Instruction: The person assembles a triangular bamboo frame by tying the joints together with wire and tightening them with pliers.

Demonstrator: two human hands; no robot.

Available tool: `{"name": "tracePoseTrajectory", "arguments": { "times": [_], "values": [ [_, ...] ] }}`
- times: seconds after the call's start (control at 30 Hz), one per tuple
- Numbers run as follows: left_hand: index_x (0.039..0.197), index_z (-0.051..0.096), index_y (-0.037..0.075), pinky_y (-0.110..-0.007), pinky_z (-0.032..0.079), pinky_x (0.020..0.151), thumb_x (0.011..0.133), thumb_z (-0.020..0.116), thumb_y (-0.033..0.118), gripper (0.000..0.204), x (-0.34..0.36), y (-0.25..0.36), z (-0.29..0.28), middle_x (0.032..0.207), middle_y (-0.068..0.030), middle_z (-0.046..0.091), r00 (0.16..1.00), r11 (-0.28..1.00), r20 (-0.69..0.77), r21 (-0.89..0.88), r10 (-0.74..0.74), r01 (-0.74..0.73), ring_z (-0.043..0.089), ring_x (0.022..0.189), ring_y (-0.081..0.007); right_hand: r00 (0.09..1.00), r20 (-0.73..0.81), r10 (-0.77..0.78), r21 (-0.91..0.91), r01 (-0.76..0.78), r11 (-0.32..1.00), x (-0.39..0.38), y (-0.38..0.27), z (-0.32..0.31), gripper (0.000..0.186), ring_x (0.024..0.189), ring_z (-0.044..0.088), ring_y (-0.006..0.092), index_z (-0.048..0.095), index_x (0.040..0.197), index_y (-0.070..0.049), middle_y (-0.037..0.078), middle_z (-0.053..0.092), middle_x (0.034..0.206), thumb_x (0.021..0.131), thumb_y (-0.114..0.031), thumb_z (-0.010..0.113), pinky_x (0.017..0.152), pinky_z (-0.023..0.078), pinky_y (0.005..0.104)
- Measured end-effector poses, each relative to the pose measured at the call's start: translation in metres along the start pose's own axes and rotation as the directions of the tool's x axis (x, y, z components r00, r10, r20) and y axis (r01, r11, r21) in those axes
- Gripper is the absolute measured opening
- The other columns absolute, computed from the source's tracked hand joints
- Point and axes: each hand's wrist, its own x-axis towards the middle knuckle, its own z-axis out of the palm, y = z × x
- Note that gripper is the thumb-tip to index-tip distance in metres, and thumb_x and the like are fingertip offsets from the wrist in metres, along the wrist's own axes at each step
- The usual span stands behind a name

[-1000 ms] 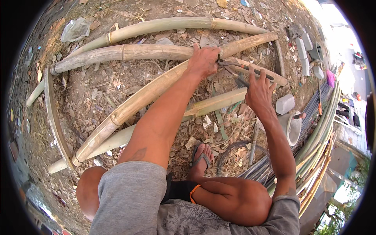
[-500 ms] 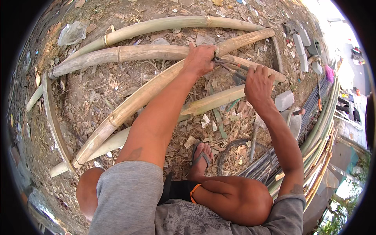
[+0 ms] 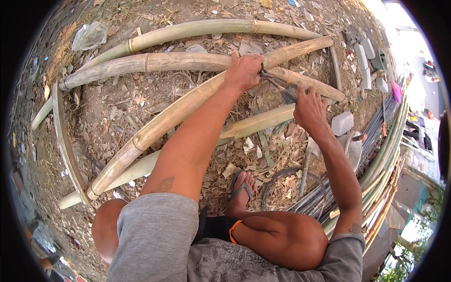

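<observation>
Two bamboo poles cross in front of me: a long slanting pole (image 3: 174, 109) and a greyer pole (image 3: 185, 61) running left to right. My left hand (image 3: 243, 71) is closed over the crossing, its fingers wrapped on the bamboo. Beside its fingertips, a dark loop of wire (image 3: 262, 70) shows at the joint. The jaws of a pair of pliers (image 3: 275, 80) meet that wire. My right hand (image 3: 310, 107) grips the pliers' handles, mostly hiding them; a bit of orange shows on one. What my left fingertips press underneath is hidden.
Other bamboo poles (image 3: 197, 29) lie behind and below the crossing, joined by flat wooden strips (image 3: 66, 134). A grey block (image 3: 341, 123), a hammer-like tool (image 3: 353, 138) and a coil of wire (image 3: 270, 188) lie right. Bundled rods and bamboo (image 3: 385, 155) stretch along the right side.
The pliers' handles have swung slightly downward and closer together, with my right hand turning around them. My left hand stays on the crossing. The whole view has shifted a little.
</observation>
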Motion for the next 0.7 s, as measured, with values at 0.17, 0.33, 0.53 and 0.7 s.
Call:
{"name": "tracePoseTrajectory", "arguments": {
  "times": [0.17, 0.33, 0.53, 0.7],
  "values": [
    [0.143, 0.059, 0.011, -0.071, 0.026, 0.125, 0.088, 0.077, 0.013, 0.058, -0.001, -0.001, 0.0, 0.152, -0.0111, 0.061, 1.0, 1.0, -0.02, -0.014, 0.011, -0.011, 0.057, 0.141, -0.032, 0.983, 0.177, 0.051, -0.171, -0.02, 0.985, 0.011, 0.007, -0.011, 0.041, 0.124, 0.059, 0.0425, 0.062, 0.132, 0.001, 0.024, 0.065, 0.124, 0.093, -0.01, 0.062, 0.097, 0.044, 0.0682],
    [0.143, 0.06, 0.01, -0.072, 0.027, 0.124, 0.088, 0.078, 0.014, 0.058, 0.003, 0.0, 0.005, 0.151, -0.0114, 0.062, 1.0, 1.0, -0.005, -0.001, 0.016, -0.016, 0.057, 0.141, -0.0319, 0.999, 0.04, -0.031, -0.079, 0.034, 0.996, 0.015, 0.027, 0.005, 0.025, 0.107, 0.067, 0.0478, 0.068, 0.113, 0.003, 0.026, 0.07, 0.107, 0.092, -0.01, 0.062, 0.091, 0.05, 0.0643],
    [0.151, 0.056, 0.012, -0.07, 0.023, 0.127, 0.092, 0.075, 0.02, 0.062, 0.003, 0.002, 0.0, 0.156, -0.0099, 0.058, 0.999, 0.999, 0.054, 0.035, 0.006, -0.008, 0.054, 0.143, -0.0309, 0.981, 0.172, -0.085, 0.062, 0.075, 0.995, 0.026, 0.037, 0.005, 0.022, 0.089, 0.07, 0.0532, 0.068, 0.105, 0.004, 0.03, 0.072, 0.093, 0.093, -0.014, 0.065, 0.082, 0.055, 0.0584],
    [0.145, 0.058, 0.01, -0.074, 0.028, 0.123, 0.087, 0.082, 0.016, 0.063, 0.003, 0.003, 0.0, 0.153, -0.0103, 0.061, 1.0, 0.999, 0.012, 0.034, 0.01, -0.01, 0.054, 0.144, -0.0296, 0.972, 0.212, -0.1, 0.115, 0.077, 0.99, 0.022, 0.037, 0.01, 0.019, 0.089, 0.07, 0.0527, 0.069, 0.104, 0.001, 0.031, 0.073, 0.094, 0.094, -0.015, 0.067, 0.081, 0.054, 0.0597]
  ]
}}
